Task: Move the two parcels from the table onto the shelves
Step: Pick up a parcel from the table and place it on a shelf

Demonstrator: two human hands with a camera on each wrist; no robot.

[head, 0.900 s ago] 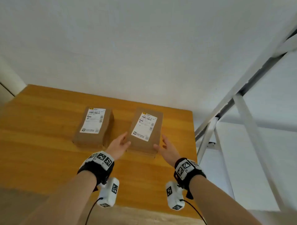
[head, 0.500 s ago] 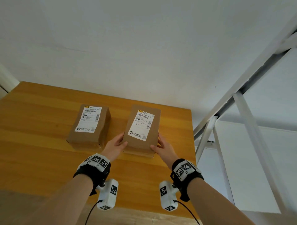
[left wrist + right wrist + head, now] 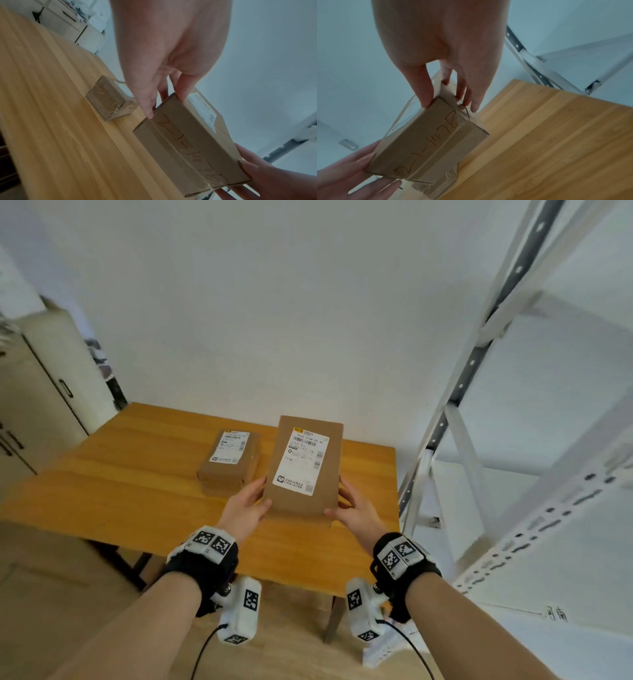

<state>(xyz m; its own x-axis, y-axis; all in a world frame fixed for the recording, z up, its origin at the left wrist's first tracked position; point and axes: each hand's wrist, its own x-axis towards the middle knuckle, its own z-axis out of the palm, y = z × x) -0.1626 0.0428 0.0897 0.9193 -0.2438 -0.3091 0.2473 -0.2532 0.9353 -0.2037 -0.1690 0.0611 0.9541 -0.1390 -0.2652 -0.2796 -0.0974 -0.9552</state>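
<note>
White wall fills the background, and below it sits the wooden tabletop point(image 3: 144, 484) with its far edge against that wall. To my right stands a white metal shelf rack point(image 3: 455, 419) with perforated uprights, just beside the right end of the tabletop. At the far left a pale cabinet point(image 3: 41, 392) with a dark handle shows.

I hold one parcel point(image 3: 305, 467), a flat brown cardboard box, lifted clear of the tabletop and tilted so that its labelled face looks up at me. A white shipping label point(image 3: 303, 460) with a barcode covers much of that face. My left hand point(image 3: 246, 508) grips the parcel's near left corner, thumb on the labelled face and fingers point(image 3: 150, 100) curled round the edge to the underside. My right hand point(image 3: 356, 510) grips the near right corner in the same way, thumb on top, fingers point(image 3: 464, 92) wrapped round the side. From the wrist views the near end of the box carries handwriting in orange marker, which reads roughly as digits and dashes, and clear tape runs along its seams.

Another parcel point(image 3: 231, 463), a smaller-looking brown box with its own white label, lies flat on the tabletop to the left of the held one, near the wall side, apart from both my hands. Its end is taped over as well.
</note>
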